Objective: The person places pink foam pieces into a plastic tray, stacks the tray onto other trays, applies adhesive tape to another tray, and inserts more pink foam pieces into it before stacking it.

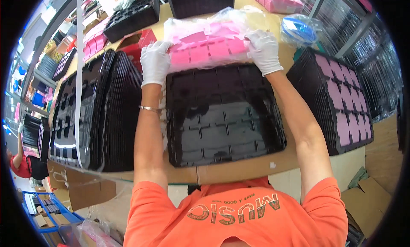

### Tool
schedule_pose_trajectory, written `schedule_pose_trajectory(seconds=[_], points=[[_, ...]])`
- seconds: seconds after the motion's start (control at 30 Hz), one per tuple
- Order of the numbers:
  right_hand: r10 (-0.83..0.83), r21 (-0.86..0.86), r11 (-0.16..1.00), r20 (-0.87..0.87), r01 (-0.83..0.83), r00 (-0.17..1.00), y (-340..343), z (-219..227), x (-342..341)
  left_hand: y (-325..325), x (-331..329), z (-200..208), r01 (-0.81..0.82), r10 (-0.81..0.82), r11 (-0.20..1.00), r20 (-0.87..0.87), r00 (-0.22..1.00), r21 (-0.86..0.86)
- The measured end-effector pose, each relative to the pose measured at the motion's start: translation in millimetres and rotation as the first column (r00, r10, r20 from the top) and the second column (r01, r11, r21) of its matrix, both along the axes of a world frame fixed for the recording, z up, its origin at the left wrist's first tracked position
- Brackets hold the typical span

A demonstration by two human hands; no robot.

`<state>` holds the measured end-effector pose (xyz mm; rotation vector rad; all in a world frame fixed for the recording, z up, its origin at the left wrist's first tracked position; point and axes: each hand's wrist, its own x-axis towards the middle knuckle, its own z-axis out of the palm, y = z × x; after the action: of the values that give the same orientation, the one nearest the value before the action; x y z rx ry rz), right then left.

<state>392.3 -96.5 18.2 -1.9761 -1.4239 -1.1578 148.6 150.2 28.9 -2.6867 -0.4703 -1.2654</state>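
Note:
Both my hands wear white gloves and grip opposite ends of a bundle of bright pink slotted sheets (209, 48), which lies in loose clear plastic. My left hand (155, 61) has its fingers curled at the bundle's left end. At the right end, my right hand (265, 51) is bent over the edge of the sheets and plastic. What lies under my fingertips is hidden. Between my forearms, just nearer than the bundle, rests a glossy black plastic tray (226, 114) with cross-shaped ridges.
Tall stacks of black trays (121, 114) stand at the left. Another stack (311, 89), topped with pale pink pieces (344, 97), flanks my right arm. Farther back are a bagged blue item (299, 30), more pink packs (277, 0) and a black box (201, 3). Gloved hands of another person (125, 1) show at the top left.

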Motion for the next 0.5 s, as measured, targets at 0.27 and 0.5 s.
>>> schedule_pose_trajectory(seconds=[0.27,0.5], points=[[0.169,-0.060,0.983,-0.071,-0.173,0.983,-74.7,-23.4,-56.0,-90.9,-82.1,-21.4,0.072,-0.068,0.992,-0.037,0.997,0.108],[-0.044,-0.109,0.994,-0.150,0.028,0.988,-81.1,-26.4,-21.0,-80.9,-68.3,-42.0,0.098,-0.099,0.995,-0.032,0.995,-0.024]])
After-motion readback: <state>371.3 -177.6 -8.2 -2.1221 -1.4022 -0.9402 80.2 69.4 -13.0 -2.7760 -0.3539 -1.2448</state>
